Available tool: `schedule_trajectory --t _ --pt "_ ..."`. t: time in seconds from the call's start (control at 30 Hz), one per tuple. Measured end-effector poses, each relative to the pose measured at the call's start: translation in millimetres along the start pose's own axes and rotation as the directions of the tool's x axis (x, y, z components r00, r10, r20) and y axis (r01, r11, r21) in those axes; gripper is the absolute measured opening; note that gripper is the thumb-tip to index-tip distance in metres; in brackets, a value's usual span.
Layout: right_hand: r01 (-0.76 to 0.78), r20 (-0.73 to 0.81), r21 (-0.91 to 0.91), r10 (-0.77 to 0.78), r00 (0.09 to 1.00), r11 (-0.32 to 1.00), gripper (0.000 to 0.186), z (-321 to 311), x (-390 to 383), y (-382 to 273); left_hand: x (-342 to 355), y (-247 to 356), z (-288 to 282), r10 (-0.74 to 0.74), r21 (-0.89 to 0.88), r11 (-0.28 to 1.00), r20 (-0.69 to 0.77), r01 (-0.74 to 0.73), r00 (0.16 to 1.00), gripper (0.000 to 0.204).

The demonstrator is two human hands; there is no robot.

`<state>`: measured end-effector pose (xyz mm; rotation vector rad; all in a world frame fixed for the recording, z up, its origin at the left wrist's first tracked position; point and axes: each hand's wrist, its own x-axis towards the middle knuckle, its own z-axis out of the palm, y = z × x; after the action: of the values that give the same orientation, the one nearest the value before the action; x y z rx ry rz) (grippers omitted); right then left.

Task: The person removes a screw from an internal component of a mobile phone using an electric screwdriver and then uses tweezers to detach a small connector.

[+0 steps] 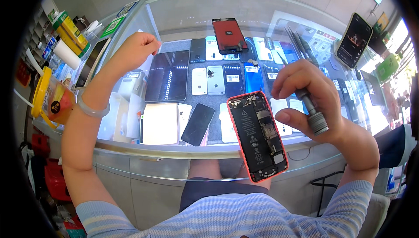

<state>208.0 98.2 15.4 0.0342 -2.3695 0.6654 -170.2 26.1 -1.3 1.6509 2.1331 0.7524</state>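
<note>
My left hand (140,48) is raised over the counter's left side, fingers curled; whatever they hold, if anything, is hidden. My right hand (316,87) grips a grey metal screwdriver (317,122) with a knurled end, right of an opened pink phone (248,137) showing its black battery and internal parts. The phone lies at the front of the glass counter. Farther back lies a detached screen assembly (228,35) with a red back. Several dark pointed tools (301,48) stand behind my right hand.
The glass display counter (183,8) holds rows of phones and a dark tablet (165,76). At left are a yellow-lidded drink jug (56,96), a paper roll (66,54) and a yellow-green bottle (69,32). A propped phone (353,40) stands at back right. Red stools (56,179) are below left.
</note>
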Motion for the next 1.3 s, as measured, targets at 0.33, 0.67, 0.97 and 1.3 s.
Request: schedule_trajectory --t 0.33,0.67,0.97,1.3 --pt "-0.054 0.048 -0.01 0.055 0.997 0.998 0.033 -2 0 -2 -5 13 5 0.035 0.229 0.973 0.0 -0.034 0.999 0.029" --pt "-0.071 0.024 -0.04 0.072 0.997 0.997 0.012 -7 1 4 -30 40 -8 0.45 0.368 0.862 -0.237 -0.349 0.861 0.009" --pt "-0.451 0.238 0.376 0.387 0.891 0.809 0.015 -10 2 -14 -106 102 50 0.918 0.212 0.341 0.136 -0.916 0.373 0.031" --pt "-0.685 0.394 0.624 0.606 0.691 0.375 0.03 -22 2 -40 -116 112 64 0.879 0.035 0.37 0.31 -0.928 0.362 0.058"
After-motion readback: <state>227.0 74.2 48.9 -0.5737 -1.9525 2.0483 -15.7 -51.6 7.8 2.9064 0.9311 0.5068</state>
